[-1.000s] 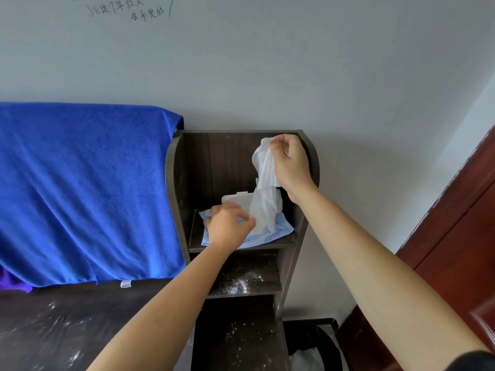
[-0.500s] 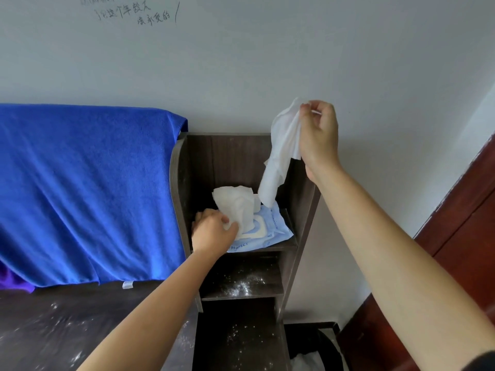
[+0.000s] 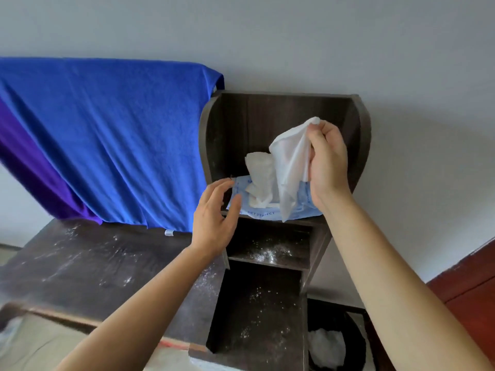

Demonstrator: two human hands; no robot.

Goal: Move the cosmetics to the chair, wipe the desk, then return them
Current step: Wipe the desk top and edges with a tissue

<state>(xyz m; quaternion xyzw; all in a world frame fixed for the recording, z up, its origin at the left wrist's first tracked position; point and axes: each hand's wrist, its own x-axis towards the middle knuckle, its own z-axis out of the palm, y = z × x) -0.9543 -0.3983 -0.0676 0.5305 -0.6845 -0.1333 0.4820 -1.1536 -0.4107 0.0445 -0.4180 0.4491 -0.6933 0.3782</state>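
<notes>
A white wet wipe (image 3: 290, 162) hangs from my right hand (image 3: 326, 162), which pinches its top edge in front of the dark wooden shelf unit (image 3: 360, 135). Below it a light blue wipe pack (image 3: 263, 211) lies on the upper shelf, with another wipe (image 3: 258, 170) sticking up out of its opening. My left hand (image 3: 214, 218) hovers just left of the pack, fingers spread and relaxed, holding nothing. The dark desk top (image 3: 88, 263) at the left is dusted with white powder. No cosmetics are in view.
A blue towel (image 3: 112, 140) drapes over the back of the desk, with purple cloth (image 3: 29, 172) under it. Powder lies on the lower shelves (image 3: 267, 254). A black bin (image 3: 334, 341) holding white tissue stands at the floor on the right, beside a red-brown door (image 3: 471, 295).
My right hand has come down and toward me with the wipe, now free of the pack. My left hand has let go of the pack and opened beside it.
</notes>
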